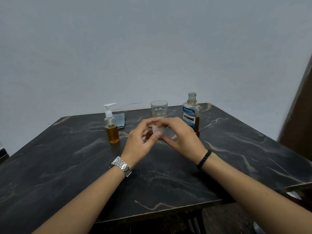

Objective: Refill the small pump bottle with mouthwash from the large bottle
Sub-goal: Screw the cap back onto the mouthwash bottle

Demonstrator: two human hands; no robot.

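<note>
**A:** Head view, frame centre: both hands meet over the black marble-pattern table. Left hand and right hand both pinch one small translucent cap.

**B:** Finger state?

**A:** Left: thumb under the cap, fingers curled over the top, closed on it. Right: fingers curled round the cap's right side; its far side is hidden. Cap is held above the tabletop, not resting on it.

**B:** Where's the pump bottle?

**A:** Small pump bottle stands upright left of centre, just left of the left hand, not touched. White pump head is on. Amber liquid fills roughly the lower half; the top is clear.

**B:** And the big one?

**A:** Large Listerine bottle is upright, right of centre, behind the right hand and partly hidden by it. Neck is open, no cap on. Amber liquid shows low at its right edge; the exact level is hard to read behind the label.

**B:** Anything else?

**A:** Clear glass tumbler behind the hands at centre, a little pale liquid at the bottom. Blue-grey flat object just behind the pump bottle; can't tell what. Metal watch on left wrist, black bead bracelet on right. Plain grey wall fills the upper frame.
</note>
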